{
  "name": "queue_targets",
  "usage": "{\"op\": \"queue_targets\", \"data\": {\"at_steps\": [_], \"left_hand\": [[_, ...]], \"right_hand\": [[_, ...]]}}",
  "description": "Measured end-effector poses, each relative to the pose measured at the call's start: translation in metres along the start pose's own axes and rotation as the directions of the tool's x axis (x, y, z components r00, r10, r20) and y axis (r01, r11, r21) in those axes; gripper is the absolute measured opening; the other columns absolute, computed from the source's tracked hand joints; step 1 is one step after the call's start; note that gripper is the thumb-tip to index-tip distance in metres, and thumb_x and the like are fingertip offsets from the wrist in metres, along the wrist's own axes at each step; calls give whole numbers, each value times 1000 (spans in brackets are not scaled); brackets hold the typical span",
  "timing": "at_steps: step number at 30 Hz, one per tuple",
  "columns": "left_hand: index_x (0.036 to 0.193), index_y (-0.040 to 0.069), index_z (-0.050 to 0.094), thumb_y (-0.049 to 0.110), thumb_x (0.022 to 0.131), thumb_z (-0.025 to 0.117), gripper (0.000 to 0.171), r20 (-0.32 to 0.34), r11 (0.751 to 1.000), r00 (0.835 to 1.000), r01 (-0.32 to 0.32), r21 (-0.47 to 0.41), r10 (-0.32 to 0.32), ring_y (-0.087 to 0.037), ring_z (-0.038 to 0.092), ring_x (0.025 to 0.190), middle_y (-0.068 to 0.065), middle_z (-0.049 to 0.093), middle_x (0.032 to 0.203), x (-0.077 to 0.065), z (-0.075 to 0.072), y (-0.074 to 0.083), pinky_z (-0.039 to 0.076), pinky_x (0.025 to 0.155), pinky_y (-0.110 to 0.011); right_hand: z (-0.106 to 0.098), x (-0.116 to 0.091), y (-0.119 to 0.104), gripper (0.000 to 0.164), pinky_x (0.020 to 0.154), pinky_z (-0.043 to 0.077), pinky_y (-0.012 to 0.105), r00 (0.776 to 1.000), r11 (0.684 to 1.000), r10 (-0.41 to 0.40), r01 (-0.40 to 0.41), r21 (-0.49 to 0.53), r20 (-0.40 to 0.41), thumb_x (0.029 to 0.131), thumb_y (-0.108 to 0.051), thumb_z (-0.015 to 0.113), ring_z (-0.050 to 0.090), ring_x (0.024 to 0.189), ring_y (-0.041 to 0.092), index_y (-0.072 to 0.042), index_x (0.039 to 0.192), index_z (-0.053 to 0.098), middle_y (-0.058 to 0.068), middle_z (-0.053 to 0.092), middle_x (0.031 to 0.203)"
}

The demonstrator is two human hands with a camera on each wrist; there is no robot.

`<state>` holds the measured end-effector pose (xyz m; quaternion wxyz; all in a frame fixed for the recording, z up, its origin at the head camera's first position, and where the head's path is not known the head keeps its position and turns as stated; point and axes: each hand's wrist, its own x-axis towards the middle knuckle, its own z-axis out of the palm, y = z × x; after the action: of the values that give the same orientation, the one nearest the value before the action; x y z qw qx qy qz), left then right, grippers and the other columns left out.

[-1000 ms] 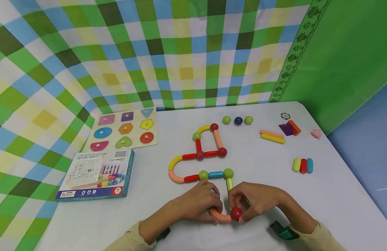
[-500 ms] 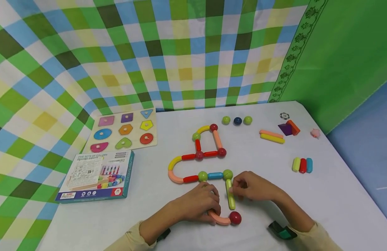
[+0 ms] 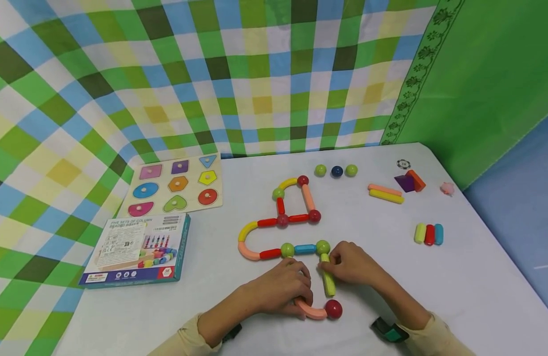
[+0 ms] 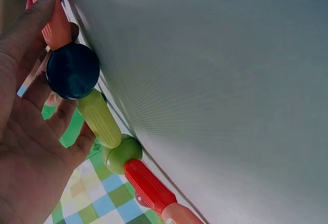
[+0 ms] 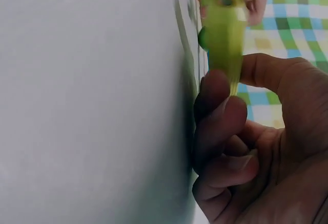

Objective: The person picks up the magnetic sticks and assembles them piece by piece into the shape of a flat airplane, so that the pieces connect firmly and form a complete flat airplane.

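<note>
My left hand [image 3: 280, 289] holds a curved salmon stick [image 3: 315, 312], its thumb laid along it in the left wrist view. A red ball [image 3: 333, 309] sits at the stick's right end. Under that hand, the left wrist view shows a dark blue ball [image 4: 73, 70], a light green stick [image 4: 100, 118] and a green ball [image 4: 123, 154] in line. My right hand [image 3: 355, 264] pinches a straight yellow-green stick [image 3: 329, 285] between thumb and fingers. This stick's far end is at a green ball [image 3: 322, 246] beside a blue stick [image 3: 306, 249]; its near end stops just short of the red ball.
Connected sticks and balls [image 3: 261, 222] form a looped outline farther back. Loose balls [image 3: 337, 171], long sticks [image 3: 386, 196], short sticks [image 3: 429, 234] and a purple block [image 3: 405, 183] lie behind and right. A shape puzzle board [image 3: 191, 198] and a box [image 3: 136, 249] stand left.
My right hand has left the red ball, moved up and back, and now pinches the yellow-green stick, which has turned slightly. The red ball shifted a little nearer. My left hand has stayed in place.
</note>
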<state>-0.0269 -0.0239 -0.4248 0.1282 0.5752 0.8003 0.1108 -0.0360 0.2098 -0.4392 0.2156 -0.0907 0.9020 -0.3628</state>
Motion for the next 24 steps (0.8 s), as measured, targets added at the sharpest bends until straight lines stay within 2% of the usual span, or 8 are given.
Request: {"op": "queue_targets", "data": {"at_steps": [4,10,16,24], "left_hand": [[94,38,71,46,80,73,16,-3,1000,1000,1,2,-1,-5,43,110,25,58,87,0,0,-1,30,100,-33],[94,37,70,45,80,73,16,-6,1000,1000,8,-6,-8,-4,43,109,25,58,88,-1,1,-2,30,100,-33],[95,37,70,45,82,72,16,-3,1000,1000,23,-9,-23,-4,43,108,24,59,89,0,1,-2,30,100,-33],[104,35,70,44,86,67,21,-20,1000,999,30,-5,-31,-4,44,108,23,60,96,0,3,-4,30,102,-33]], "right_hand": [[-2,-2,4,38,42,37,25,999,997,-11,8,77,42,86,-39,68,46,45,10,-12,60,60,-3,50,50],[-2,-5,4,37,40,37,24,996,995,-44,37,91,79,86,-40,67,46,45,9,-12,62,61,-4,52,52],[-1,-3,3,35,40,36,23,997,996,-28,23,89,66,87,-38,67,46,43,10,-12,64,61,-3,52,52],[-4,-4,-1,32,41,38,25,1000,998,13,-15,64,20,87,-36,67,47,43,11,-13,66,60,-2,52,53]]}}
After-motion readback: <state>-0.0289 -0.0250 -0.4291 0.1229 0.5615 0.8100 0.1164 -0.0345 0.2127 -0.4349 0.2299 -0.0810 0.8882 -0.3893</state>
